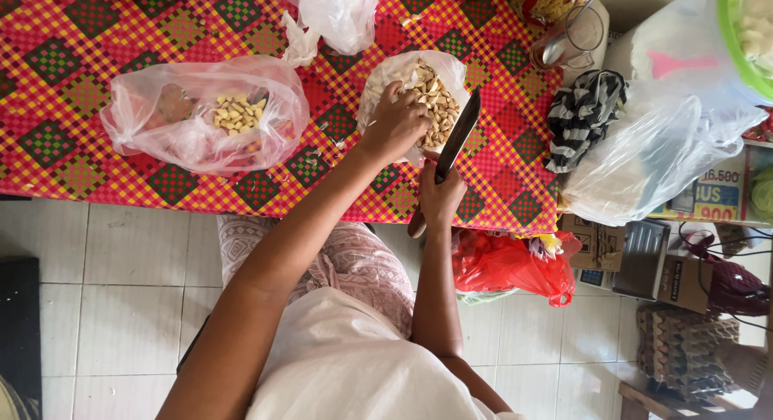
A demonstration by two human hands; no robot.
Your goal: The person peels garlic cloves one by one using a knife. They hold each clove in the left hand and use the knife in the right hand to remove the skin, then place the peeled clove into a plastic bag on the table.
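At the frame's centre, over a red chequered tablecloth point(499, 170), the left hand point(394, 126) dips into a clear plastic bag of unpeeled garlic cloves point(435, 102); the right hand point(441, 196) grips a dark-bladed knife point(459, 134), best kept pointed away.

The worktop point(80, 186) wears a red cloth checked in yellow with green and dark diamonds, and just beyond the left fingers point(400, 103) stands an open clear plastic bag of unpeeled garlic cloves point(439, 106). Well to the left of those fingers lies a wide clear plastic bag holding a small heap of peeled pale cloves point(233, 114), and farther ahead a crumpled white plastic bag point(334, 13). To the right of the right fingers point(448, 196) sit a black-and-white striped cloth point(584, 114) and a big translucent plastic bag point(652, 158).
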